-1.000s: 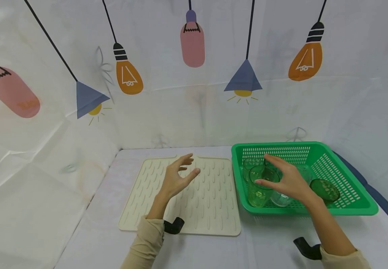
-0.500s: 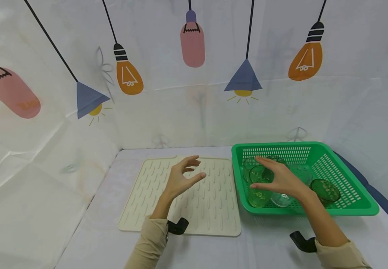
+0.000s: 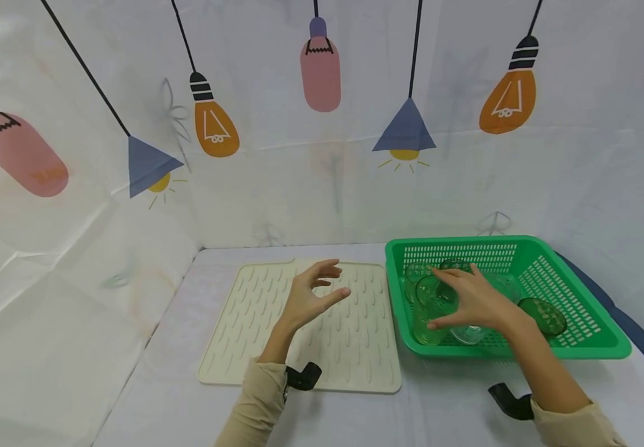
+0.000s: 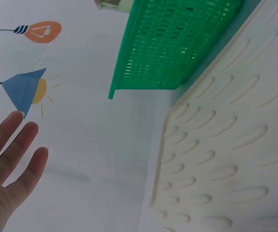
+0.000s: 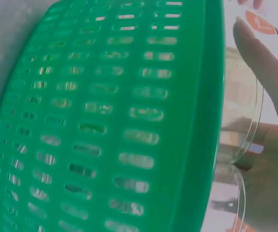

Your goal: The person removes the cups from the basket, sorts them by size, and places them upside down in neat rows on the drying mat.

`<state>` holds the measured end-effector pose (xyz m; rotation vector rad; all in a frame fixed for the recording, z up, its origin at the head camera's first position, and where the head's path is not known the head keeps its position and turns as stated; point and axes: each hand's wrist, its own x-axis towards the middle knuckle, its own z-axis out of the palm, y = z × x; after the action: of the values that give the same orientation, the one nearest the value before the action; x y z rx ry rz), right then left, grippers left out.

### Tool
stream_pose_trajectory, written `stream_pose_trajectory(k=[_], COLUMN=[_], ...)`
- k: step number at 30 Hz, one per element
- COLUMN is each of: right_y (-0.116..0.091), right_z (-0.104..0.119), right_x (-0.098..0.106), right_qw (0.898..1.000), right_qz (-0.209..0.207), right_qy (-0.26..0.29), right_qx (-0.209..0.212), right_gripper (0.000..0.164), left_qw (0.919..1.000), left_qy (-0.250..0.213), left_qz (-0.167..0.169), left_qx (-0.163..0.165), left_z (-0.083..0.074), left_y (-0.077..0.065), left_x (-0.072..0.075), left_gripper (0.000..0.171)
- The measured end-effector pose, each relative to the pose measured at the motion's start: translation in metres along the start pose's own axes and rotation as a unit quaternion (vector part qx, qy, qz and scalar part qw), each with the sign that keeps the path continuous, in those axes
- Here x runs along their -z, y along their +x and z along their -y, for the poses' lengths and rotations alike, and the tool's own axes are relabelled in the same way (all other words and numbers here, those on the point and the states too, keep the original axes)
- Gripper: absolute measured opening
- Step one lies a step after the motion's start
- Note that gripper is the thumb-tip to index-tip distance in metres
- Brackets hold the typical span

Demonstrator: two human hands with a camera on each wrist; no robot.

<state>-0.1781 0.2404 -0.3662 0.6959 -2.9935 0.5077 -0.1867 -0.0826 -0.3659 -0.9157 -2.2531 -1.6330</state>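
Observation:
A green plastic basket (image 3: pixel 584 351) at the right holds several drinking glasses. Among them are a green-tinted glass (image 3: pixel 425 329) near the left wall, a clear glass (image 3: pixel 468 336) beside it and a darker green glass (image 3: pixel 545 315) lying tilted at the right. My right hand (image 3: pixel 484 302) hovers over the glasses, fingers spread and thumb apart, right by the green-tinted glass. In the right wrist view, glass rims (image 5: pixel 257 113) stand above the basket edge in front of that hand's fingers. My left hand (image 3: pixel 306 303) is held above the cream ridged mat (image 3: pixel 355 360), fingers relaxed, holding nothing.
A white cloth covers the table (image 3: pixel 439 410), and a white sheet (image 3: pixel 299 192) printed with lamps and bulbs hangs behind and at the sides. The basket stands close to the mat's right edge. A black wrist mount (image 3: pixel 304 376) sticks out from the left sleeve.
My left hand has drifted right over the mat. My right hand first moved left, then shifted slightly back right and lower over the glasses. Basket and mat stay in place.

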Motion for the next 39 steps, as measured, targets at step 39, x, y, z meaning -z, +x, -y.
stream_pose_trajectory(k=[39], right_y=[0.017], right_z=[0.038], right_x=[0.008], right_qw=[0.804], right_qz=[-0.169], right_qy=[0.545], right_qx=[0.17], right_gripper=[0.08], left_qw=[0.9958], left_qy=[-0.082], left_qz=[0.037], left_qx=[-0.02], left_z=[-0.023], left_y=[0.007], left_x=[-0.023], left_gripper=[0.052])
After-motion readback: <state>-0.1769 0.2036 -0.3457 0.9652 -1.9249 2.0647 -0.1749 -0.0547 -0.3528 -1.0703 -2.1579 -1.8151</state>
